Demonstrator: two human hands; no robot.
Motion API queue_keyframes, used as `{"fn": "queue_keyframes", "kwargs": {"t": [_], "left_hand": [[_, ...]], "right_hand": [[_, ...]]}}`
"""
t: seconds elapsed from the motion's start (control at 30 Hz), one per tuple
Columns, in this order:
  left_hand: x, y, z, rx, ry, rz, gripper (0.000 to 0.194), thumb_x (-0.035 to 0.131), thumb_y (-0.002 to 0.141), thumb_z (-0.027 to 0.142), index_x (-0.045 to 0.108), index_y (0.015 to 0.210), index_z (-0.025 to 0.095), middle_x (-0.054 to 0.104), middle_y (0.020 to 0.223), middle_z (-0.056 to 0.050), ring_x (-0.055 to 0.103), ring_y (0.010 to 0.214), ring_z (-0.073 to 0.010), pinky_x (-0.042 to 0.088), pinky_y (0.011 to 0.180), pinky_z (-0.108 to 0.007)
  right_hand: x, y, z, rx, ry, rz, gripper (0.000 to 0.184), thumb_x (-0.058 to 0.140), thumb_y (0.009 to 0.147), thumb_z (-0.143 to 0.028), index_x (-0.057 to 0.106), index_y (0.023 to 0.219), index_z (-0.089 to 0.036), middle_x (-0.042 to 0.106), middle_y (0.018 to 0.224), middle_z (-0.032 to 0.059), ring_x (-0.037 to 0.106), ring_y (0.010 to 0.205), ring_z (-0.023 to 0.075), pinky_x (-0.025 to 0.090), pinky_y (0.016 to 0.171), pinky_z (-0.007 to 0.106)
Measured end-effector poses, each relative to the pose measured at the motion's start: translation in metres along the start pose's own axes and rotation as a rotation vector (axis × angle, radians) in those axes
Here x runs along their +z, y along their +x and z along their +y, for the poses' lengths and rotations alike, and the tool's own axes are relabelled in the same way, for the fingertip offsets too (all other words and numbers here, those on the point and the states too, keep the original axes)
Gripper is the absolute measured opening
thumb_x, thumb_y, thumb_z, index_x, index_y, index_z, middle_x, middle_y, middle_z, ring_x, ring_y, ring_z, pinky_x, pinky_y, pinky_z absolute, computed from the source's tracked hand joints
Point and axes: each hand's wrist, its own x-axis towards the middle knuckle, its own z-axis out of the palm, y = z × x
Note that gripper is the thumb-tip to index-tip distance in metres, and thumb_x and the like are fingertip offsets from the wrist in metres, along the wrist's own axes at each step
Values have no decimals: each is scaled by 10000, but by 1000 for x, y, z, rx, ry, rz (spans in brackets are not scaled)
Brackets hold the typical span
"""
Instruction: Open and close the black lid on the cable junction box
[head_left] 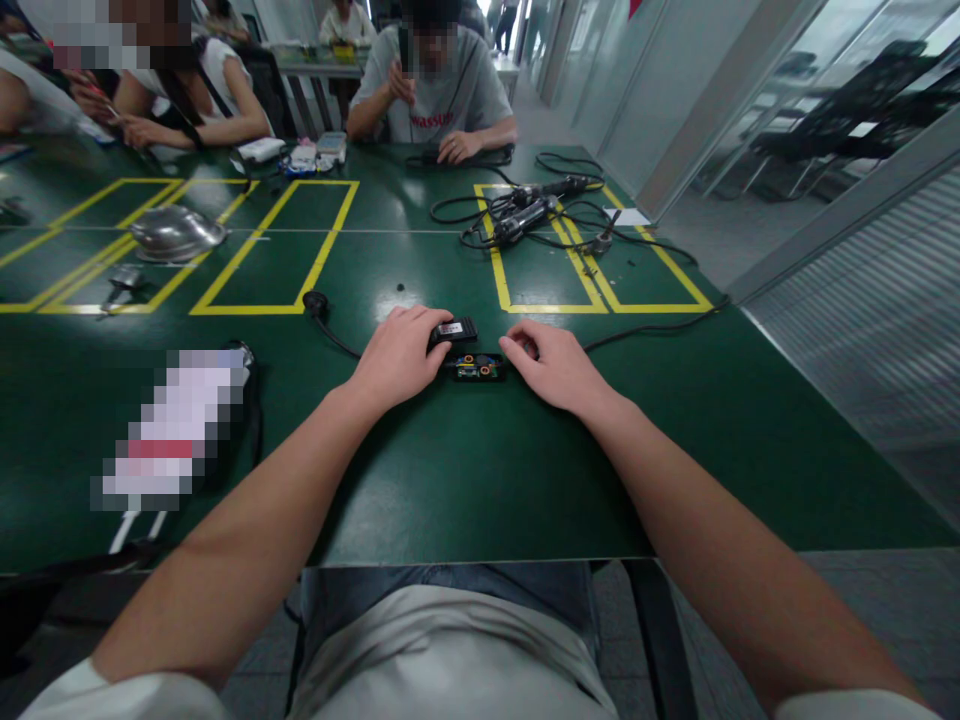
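Between my hands on the green table lies a small open black casing (478,378) with a circuit board and coloured components showing inside. My left hand (401,355) is closed on a black casing cover (457,330) with a white label, held just behind the open half. At the casing's right end is my right hand (551,365), fingers curled together; what they hold, if anything, is hidden. A black cable (645,328) runs out from behind that hand to the right. Left of my left hand, another cord ends in a black plug (316,303).
A phone-like object (176,425), blurred out, lies at the left. Farther back are a shiny metal part (176,235), a small metal fitting (124,288), and tangled black tools with cords (525,215). A co-worker (435,90) sits opposite, others at the far left. Yellow tape (274,310) marks rectangles.
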Motion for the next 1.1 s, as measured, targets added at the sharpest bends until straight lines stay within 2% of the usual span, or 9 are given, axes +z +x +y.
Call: {"fn": "queue_keyframes", "kwargs": {"t": [0.1, 0.17, 0.23, 0.33, 0.43, 0.5, 0.67, 0.93, 1.1], "left_hand": [[4, 2, -5, -38, -15, -64, 408, 593, 1088, 239, 735, 1466, 183, 793, 1457, -157, 710, 1326, -357, 541, 1223, -561], [4, 1, -6, -44, -27, -67, 426, 566, 1090, 226, 727, 1483, 185, 767, 1492, -160, 699, 1351, -351, 545, 1224, -556], [3, 0, -5, -48, 0, -21, 411, 559, 1096, 246, 739, 1461, 188, 743, 1487, -169, 693, 1340, -349, 561, 1199, -545], [0, 0, -4, -80, 91, 33, 314, 551, 1116, 322, 814, 1232, 195, 765, 1279, -171, 717, 1188, -344, 610, 1076, -518], [-2, -1, -4, -149, 162, -27, 404, 507, 1138, 391, 822, 966, 207, 764, 975, -147, 733, 954, -324, 635, 934, -491], [-2, -1, -4, -178, 202, -85, 471, 492, 1140, 438, 827, 900, 210, 757, 863, -139, 742, 877, -326, 644, 905, -501], [0, -2, -1, -223, 277, -181, 619, 410, 1156, 517, 859, 892, 183, 796, 869, -184, 785, 900, -375, 657, 944, -563], [0, -2, -10, -170, 177, -83, 636, 414, 1155, 559, 864, 852, 225, 732, 739, -125, 718, 743, -302, 664, 817, -471], [-1, -1, -2, -168, 244, -148, 621, 419, 1156, 535, 844, 844, 207, 747, 765, -136, 735, 756, -303, 650, 775, -442]], "right_hand": [[-2, 2, 3, 71, -81, -10, 414, 541, 1134, -482, 627, 801, -252, 719, 802, 77, 648, 767, 259, 446, 761, 393], [-2, 3, 6, 84, -130, -5, 426, 536, 1128, -467, 608, 764, -259, 690, 749, 75, 619, 721, 259, 424, 734, 399], [-3, 4, 9, 80, -173, 1, 435, 539, 1122, -470, 620, 747, -264, 671, 714, 75, 596, 691, 260, 416, 716, 404], [-2, 3, 9, 79, -245, -24, 487, 568, 1114, -503, 617, 691, -268, 638, 669, 75, 588, 680, 266, 426, 719, 416], [-2, 3, 6, 92, -303, -55, 550, 585, 1117, -526, 583, 632, -267, 614, 647, 79, 587, 683, 268, 430, 730, 426], [-1, 3, 4, 104, -313, -64, 577, 585, 1125, -535, 562, 615, -268, 604, 643, 77, 585, 680, 267, 426, 734, 429], [1, 3, 3, 116, -303, -34, 602, 608, 1124, -563, 562, 602, -268, 623, 656, 78, 605, 697, 275, 431, 736, 426], [-2, 1, 5, 59, -286, 69, 614, 589, 1125, -588, 547, 603, -267, 636, 697, 96, 596, 739, 282, 422, 735, 426], [0, 3, 5, 102, -300, -7, 611, 620, 1120, -575, 559, 597, -266, 610, 661, 87, 591, 719, 279, 438, 751, 436]]}}
